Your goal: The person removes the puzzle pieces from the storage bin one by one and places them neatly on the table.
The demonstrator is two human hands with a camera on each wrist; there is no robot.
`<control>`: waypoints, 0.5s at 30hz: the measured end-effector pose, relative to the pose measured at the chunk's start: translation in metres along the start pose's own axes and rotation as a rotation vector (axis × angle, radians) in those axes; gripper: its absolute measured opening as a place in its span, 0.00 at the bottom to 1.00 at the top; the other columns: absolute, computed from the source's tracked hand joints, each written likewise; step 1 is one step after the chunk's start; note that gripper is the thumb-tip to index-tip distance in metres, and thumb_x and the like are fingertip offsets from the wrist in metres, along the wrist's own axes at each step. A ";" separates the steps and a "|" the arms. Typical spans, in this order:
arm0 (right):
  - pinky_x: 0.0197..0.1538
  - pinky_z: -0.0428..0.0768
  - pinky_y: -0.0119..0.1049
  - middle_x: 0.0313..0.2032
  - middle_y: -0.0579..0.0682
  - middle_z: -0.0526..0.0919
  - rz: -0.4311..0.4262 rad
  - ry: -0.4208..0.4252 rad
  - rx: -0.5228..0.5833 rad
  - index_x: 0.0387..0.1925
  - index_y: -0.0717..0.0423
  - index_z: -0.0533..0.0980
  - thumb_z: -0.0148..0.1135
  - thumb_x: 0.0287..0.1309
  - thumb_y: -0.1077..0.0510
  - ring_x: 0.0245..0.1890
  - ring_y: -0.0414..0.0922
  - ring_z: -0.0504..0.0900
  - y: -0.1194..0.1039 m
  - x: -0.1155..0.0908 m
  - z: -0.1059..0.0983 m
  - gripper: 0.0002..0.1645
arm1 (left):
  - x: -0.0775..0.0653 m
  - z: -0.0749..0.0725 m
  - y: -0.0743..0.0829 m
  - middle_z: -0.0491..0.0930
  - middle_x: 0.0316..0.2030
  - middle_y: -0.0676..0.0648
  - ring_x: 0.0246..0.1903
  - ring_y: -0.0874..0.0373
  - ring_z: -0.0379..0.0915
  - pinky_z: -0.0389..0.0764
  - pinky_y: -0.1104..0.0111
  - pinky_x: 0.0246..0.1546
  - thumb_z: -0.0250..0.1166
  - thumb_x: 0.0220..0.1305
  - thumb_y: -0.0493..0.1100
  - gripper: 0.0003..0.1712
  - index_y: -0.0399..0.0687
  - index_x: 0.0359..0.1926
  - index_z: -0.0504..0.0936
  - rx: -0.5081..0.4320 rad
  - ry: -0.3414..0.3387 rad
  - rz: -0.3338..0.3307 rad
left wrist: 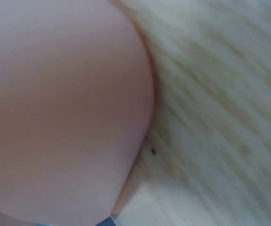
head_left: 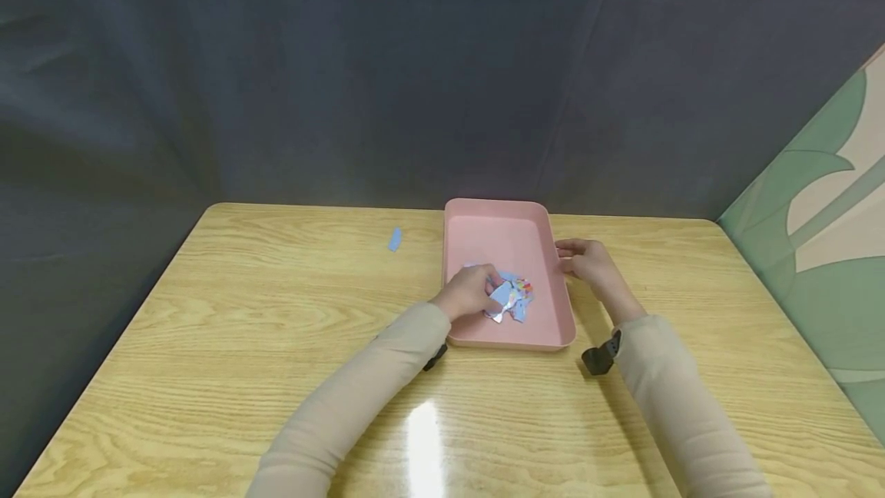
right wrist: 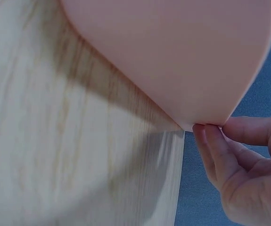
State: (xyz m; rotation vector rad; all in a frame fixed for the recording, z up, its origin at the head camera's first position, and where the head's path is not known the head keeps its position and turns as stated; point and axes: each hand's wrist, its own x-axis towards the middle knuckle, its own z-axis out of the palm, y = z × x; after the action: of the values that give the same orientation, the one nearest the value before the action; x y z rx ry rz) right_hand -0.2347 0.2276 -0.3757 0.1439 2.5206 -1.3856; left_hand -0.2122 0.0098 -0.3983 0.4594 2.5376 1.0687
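The left hand [head_left: 470, 290] pinches blue pieces [head_left: 520, 307], probably light, creasable and best taken by an edge, toward the pink tray [head_left: 501, 233]'s near edge, while the right hand [head_left: 591, 262] holds the tray's right side.

Smooth plastic tray [head_left: 494, 237], glossy wood-grain table [head_left: 311, 290], matt cloth [head_left: 415, 75].

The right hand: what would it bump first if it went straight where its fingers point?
The right hand would meet the pink tray first: it seems to be touching the outer side.
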 end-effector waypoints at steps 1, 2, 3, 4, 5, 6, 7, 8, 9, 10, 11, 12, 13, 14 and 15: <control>0.40 0.79 0.20 0.60 0.72 0.69 -0.002 0.001 -0.002 0.64 0.75 0.61 0.50 0.58 0.70 0.34 0.29 0.74 0.000 0.000 0.000 0.31 | 0.000 0.000 0.000 0.82 0.37 0.44 0.35 0.59 0.75 0.73 0.79 0.32 0.72 0.51 0.35 0.21 0.39 0.47 0.79 -0.007 -0.004 0.001; 0.40 0.79 0.20 0.60 0.72 0.69 -0.003 0.002 -0.005 0.64 0.75 0.61 0.50 0.58 0.70 0.34 0.30 0.74 0.000 0.000 0.000 0.31 | 0.000 0.000 0.000 0.83 0.38 0.43 0.37 0.57 0.77 0.75 0.79 0.33 0.71 0.52 0.35 0.20 0.39 0.47 0.79 -0.014 -0.009 0.002; 0.40 0.79 0.20 0.60 0.72 0.69 -0.003 0.003 -0.008 0.64 0.75 0.61 0.50 0.58 0.70 0.35 0.31 0.75 0.000 0.000 0.001 0.31 | 0.000 -0.001 0.001 0.83 0.39 0.42 0.39 0.56 0.78 0.76 0.78 0.35 0.71 0.53 0.35 0.19 0.39 0.47 0.79 -0.019 -0.014 0.005; 0.39 0.79 0.20 0.60 0.72 0.70 -0.003 0.006 -0.011 0.64 0.75 0.61 0.50 0.58 0.70 0.35 0.31 0.75 0.000 0.000 0.001 0.31 | -0.001 -0.001 0.001 0.84 0.40 0.42 0.42 0.55 0.79 0.78 0.77 0.37 0.70 0.54 0.35 0.18 0.40 0.46 0.79 -0.022 -0.016 0.009; 0.39 0.79 0.20 0.60 0.71 0.70 -0.002 0.009 -0.013 0.64 0.74 0.62 0.50 0.58 0.70 0.35 0.32 0.75 0.000 0.000 0.001 0.31 | -0.001 -0.002 0.001 0.84 0.41 0.42 0.44 0.53 0.79 0.79 0.76 0.40 0.69 0.55 0.35 0.17 0.40 0.46 0.79 -0.026 -0.019 0.014; 0.39 0.79 0.20 0.60 0.71 0.70 -0.002 0.011 -0.016 0.64 0.75 0.62 0.50 0.58 0.70 0.36 0.32 0.75 0.000 0.000 0.001 0.31 | -0.002 -0.002 0.002 0.84 0.42 0.42 0.45 0.52 0.80 0.80 0.74 0.42 0.69 0.55 0.35 0.16 0.40 0.46 0.79 -0.024 -0.016 0.020; 0.39 0.79 0.20 0.59 0.71 0.70 -0.003 0.012 -0.017 0.64 0.75 0.62 0.50 0.58 0.70 0.36 0.33 0.75 0.000 0.000 0.001 0.31 | -0.002 -0.003 0.002 0.84 0.43 0.42 0.46 0.52 0.80 0.80 0.72 0.45 0.68 0.56 0.34 0.15 0.41 0.46 0.79 -0.025 -0.013 0.024; 0.39 0.79 0.20 0.59 0.71 0.70 -0.002 0.014 -0.018 0.64 0.75 0.62 0.50 0.58 0.70 0.36 0.33 0.75 0.000 0.001 0.001 0.31 | -0.003 -0.004 0.002 0.84 0.43 0.42 0.47 0.52 0.80 0.80 0.71 0.47 0.67 0.57 0.34 0.14 0.41 0.46 0.80 -0.027 -0.006 0.031; 0.39 0.79 0.21 0.59 0.71 0.70 -0.002 0.016 -0.016 0.64 0.75 0.62 0.50 0.58 0.70 0.36 0.33 0.75 0.000 0.001 0.002 0.31 | -0.004 -0.005 0.002 0.84 0.43 0.42 0.46 0.52 0.79 0.80 0.70 0.47 0.66 0.58 0.34 0.14 0.41 0.46 0.80 -0.032 0.004 0.039; 0.39 0.79 0.21 0.59 0.71 0.70 -0.002 0.018 -0.016 0.64 0.75 0.62 0.51 0.58 0.70 0.36 0.34 0.75 0.000 0.001 0.002 0.31 | -0.004 -0.006 0.002 0.84 0.43 0.42 0.46 0.52 0.79 0.79 0.69 0.48 0.65 0.58 0.33 0.13 0.42 0.46 0.80 -0.037 0.018 0.048; 0.39 0.79 0.21 0.59 0.71 0.70 -0.001 0.019 -0.017 0.64 0.75 0.62 0.51 0.58 0.70 0.37 0.34 0.75 0.000 0.001 0.002 0.31 | -0.005 -0.007 0.002 0.84 0.43 0.42 0.46 0.52 0.79 0.79 0.69 0.48 0.64 0.59 0.33 0.13 0.42 0.46 0.80 -0.048 0.034 0.059; 0.39 0.79 0.21 0.59 0.71 0.70 -0.001 0.019 -0.017 0.64 0.75 0.62 0.51 0.58 0.70 0.37 0.34 0.75 0.000 0.001 0.002 0.31 | -0.006 -0.009 0.002 0.83 0.43 0.41 0.46 0.52 0.79 0.80 0.69 0.47 0.63 0.59 0.32 0.13 0.42 0.46 0.80 -0.062 0.050 0.070; 0.40 0.79 0.21 0.59 0.71 0.70 0.001 0.020 -0.016 0.64 0.75 0.62 0.50 0.58 0.70 0.38 0.35 0.76 0.000 0.001 0.002 0.30 | -0.006 -0.011 0.001 0.83 0.43 0.41 0.46 0.51 0.78 0.80 0.69 0.46 0.62 0.60 0.32 0.13 0.42 0.47 0.80 -0.078 0.068 0.078; 0.40 0.79 0.21 0.59 0.71 0.70 0.002 0.021 -0.017 0.64 0.75 0.62 0.50 0.58 0.70 0.38 0.36 0.76 0.000 0.001 0.002 0.30 | -0.007 -0.013 0.001 0.82 0.43 0.41 0.46 0.51 0.78 0.80 0.69 0.45 0.61 0.61 0.32 0.13 0.42 0.48 0.79 -0.093 0.089 0.088; 0.40 0.79 0.21 0.59 0.71 0.70 0.001 0.021 -0.018 0.64 0.75 0.62 0.50 0.59 0.70 0.38 0.36 0.75 0.000 0.001 0.002 0.30 | -0.007 -0.016 0.000 0.82 0.44 0.41 0.46 0.51 0.78 0.80 0.69 0.45 0.61 0.62 0.32 0.14 0.42 0.49 0.79 -0.111 0.111 0.092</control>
State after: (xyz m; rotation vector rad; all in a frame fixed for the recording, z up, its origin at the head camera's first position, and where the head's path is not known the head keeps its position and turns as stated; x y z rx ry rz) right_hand -0.2353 0.2255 -0.3768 0.1570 2.5490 -1.3684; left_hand -0.2126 -0.0028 -0.3864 0.5037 2.5568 1.2950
